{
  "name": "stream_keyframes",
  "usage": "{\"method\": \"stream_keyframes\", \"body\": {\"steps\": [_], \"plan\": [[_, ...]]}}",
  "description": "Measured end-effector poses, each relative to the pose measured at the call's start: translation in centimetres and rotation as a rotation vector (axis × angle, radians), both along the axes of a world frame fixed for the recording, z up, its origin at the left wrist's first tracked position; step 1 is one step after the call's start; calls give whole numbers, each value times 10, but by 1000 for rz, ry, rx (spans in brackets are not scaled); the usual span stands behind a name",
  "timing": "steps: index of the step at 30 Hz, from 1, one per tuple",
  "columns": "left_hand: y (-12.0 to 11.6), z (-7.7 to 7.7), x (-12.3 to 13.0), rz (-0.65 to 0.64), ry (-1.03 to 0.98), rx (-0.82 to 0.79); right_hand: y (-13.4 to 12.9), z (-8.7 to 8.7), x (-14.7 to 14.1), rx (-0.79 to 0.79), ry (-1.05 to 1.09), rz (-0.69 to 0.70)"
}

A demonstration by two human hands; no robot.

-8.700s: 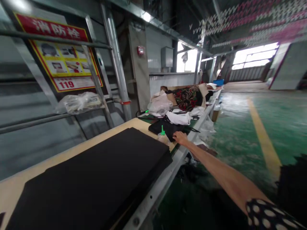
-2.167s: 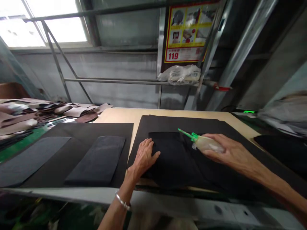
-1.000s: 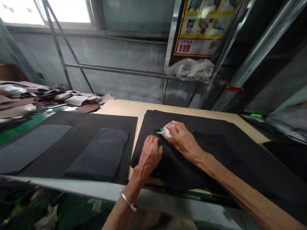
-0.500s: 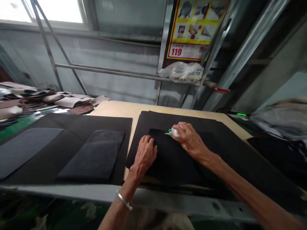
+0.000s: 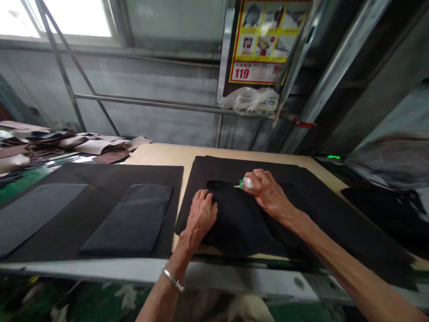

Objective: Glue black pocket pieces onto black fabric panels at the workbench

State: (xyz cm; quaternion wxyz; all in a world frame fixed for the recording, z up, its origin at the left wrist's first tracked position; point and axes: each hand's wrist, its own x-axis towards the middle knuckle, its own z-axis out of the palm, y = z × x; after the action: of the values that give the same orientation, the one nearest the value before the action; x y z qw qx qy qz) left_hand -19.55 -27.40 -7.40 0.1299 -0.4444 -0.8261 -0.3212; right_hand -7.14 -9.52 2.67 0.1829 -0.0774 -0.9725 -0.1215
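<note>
In the head view my right hand (image 5: pixel 264 190) is closed around a small white squeeze bottle (image 5: pixel 248 182) with a green collar and a thin pale nozzle. The nozzle points left, close to the upper edge of a black fabric piece (image 5: pixel 237 223); whether it touches the cloth I cannot tell. My left hand (image 5: pixel 202 212) lies palm down at the left side of that piece, fingers extended and thumb slightly apart. Beneath the fabric is a large black sheet (image 5: pixel 318 192) on a pale board (image 5: pixel 161 153).
To the left, a dark folded piece (image 5: pixel 130 219) and a greyish piece (image 5: pixel 40 210) lie on another black sheet (image 5: pixel 107 174). Material scraps (image 5: pixel 90 145) are heaped at the far left. A metal rail (image 5: pixel 147 103) runs behind, and dark cloth (image 5: pixel 382 210) lies at right.
My right hand has moved the bottle slightly to the right along the upper edge of the black fabric. My left hand stays in place on the fabric, while the camera view has shifted a little.
</note>
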Motion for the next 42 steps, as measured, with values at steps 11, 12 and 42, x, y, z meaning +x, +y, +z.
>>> {"method": "stream_keyframes", "body": {"steps": [11, 12, 42], "plan": [[-2, 2, -1, -19, 3, -33, -49, -2, -46, -121, 7, 6], [-2, 2, -1, -21, 5, -31, -42, -3, -43, -134, 13, 8], [-3, -1, -3, -19, 44, -22, -13, -10, -22, -117, 88, 0]]}}
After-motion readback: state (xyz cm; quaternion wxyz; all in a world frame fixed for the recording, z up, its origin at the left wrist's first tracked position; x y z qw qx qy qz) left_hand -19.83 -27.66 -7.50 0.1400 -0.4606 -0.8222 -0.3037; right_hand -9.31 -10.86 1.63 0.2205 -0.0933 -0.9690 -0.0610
